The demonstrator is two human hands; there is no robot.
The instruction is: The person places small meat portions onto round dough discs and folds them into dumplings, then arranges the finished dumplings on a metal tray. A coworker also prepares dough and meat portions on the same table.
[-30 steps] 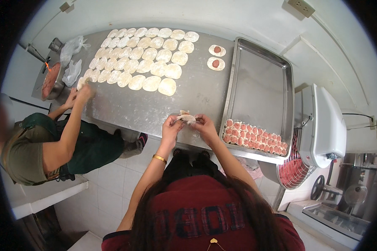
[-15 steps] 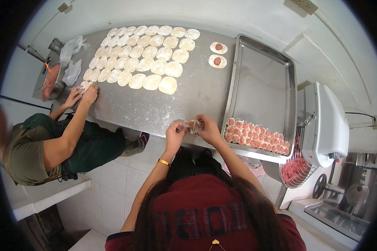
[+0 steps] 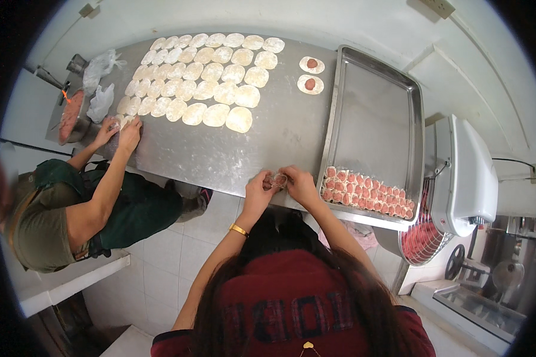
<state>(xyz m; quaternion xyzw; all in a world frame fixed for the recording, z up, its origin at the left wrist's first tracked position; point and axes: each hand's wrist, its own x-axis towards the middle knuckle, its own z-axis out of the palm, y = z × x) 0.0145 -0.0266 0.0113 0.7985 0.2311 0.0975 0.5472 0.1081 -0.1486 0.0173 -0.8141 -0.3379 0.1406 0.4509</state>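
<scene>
At the table's front edge I hold a meat-filled dumpling (image 3: 276,180) between both hands. My left hand (image 3: 258,189) pinches its left side, and my right hand (image 3: 301,183) grips the wrapper on the right. Pink filling shows between the fingertips. Just right of my hands, a metal tray (image 3: 335,107) carries several rows of finished dumplings (image 3: 363,191) along its near end. Two wrappers topped with meat, a far one (image 3: 311,64) and a nearer one (image 3: 310,84), lie left of the tray.
Rows of round dough wrappers (image 3: 205,90) cover the far left of the steel table (image 3: 184,149). A co-worker's hands (image 3: 118,132) handle wrappers at the left edge, near a bowl of meat filling (image 3: 71,116) and plastic bags (image 3: 101,102). A white mixer (image 3: 467,172) stands beyond the tray.
My hands have drawn closer together, and the wrapper is gathered more tightly around its filling. The co-worker's hands have shifted slightly at the left edge.
</scene>
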